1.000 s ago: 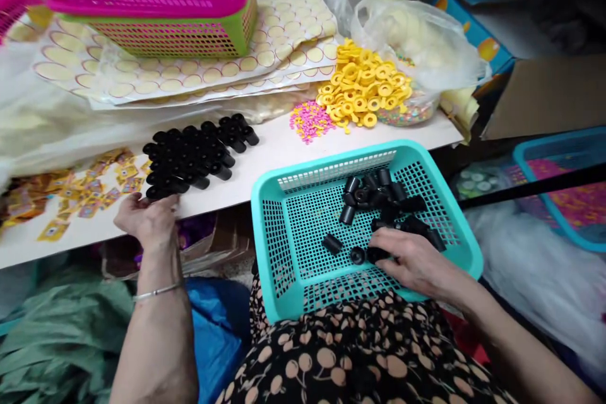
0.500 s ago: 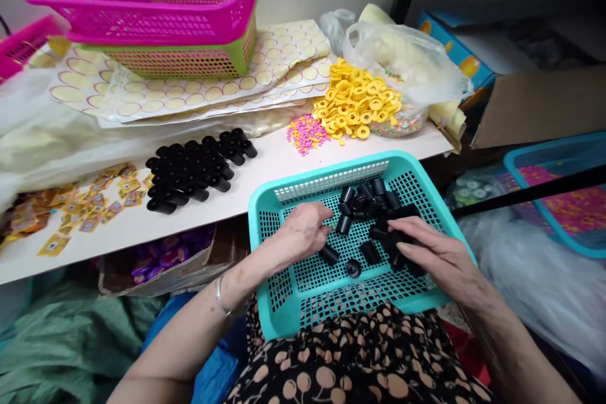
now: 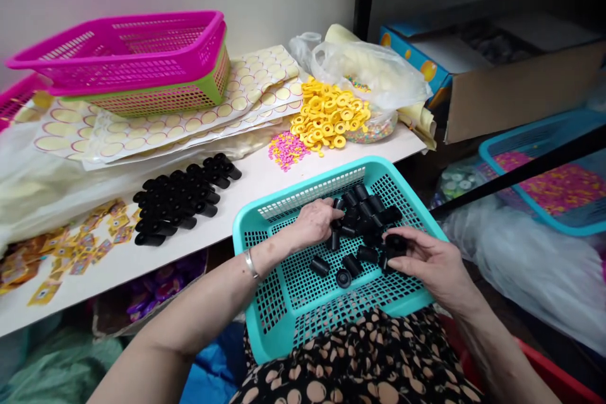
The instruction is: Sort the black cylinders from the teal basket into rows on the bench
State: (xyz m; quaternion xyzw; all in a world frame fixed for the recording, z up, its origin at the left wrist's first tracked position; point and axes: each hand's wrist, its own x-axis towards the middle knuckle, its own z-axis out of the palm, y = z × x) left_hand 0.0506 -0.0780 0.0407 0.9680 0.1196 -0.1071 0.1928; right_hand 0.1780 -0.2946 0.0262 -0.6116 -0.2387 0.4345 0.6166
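Observation:
A turquoise basket (image 3: 279,328) rests on the lap with loose black plastic cylinders (image 3: 351,265) inside, most of them heaped toward its far right. My left hand (image 3: 315,222) reaches in at the left of the heap, its fingers closed around a black cylinder at their tips. On the right side, my right hand (image 3: 433,262) pinches another black cylinder (image 3: 395,244) between thumb and fingers, just over the heap. More black cylinders (image 3: 177,202) stand in a tight group on the white table (image 3: 246,202) to the left.
Yellow ring-shaped pieces (image 3: 329,113) and tiny pink and yellow bits (image 3: 287,150) lie on the table. Stacked pink (image 3: 137,69) and green baskets sit on printed sheets at the back. Small gold packets (image 3: 89,240) spread at left. A dark bar (image 3: 521,173) crosses the right side.
My left hand has moved farther into the heap and closed on a cylinder. My right hand has lifted a cylinder from the pile. The camera view has shifted.

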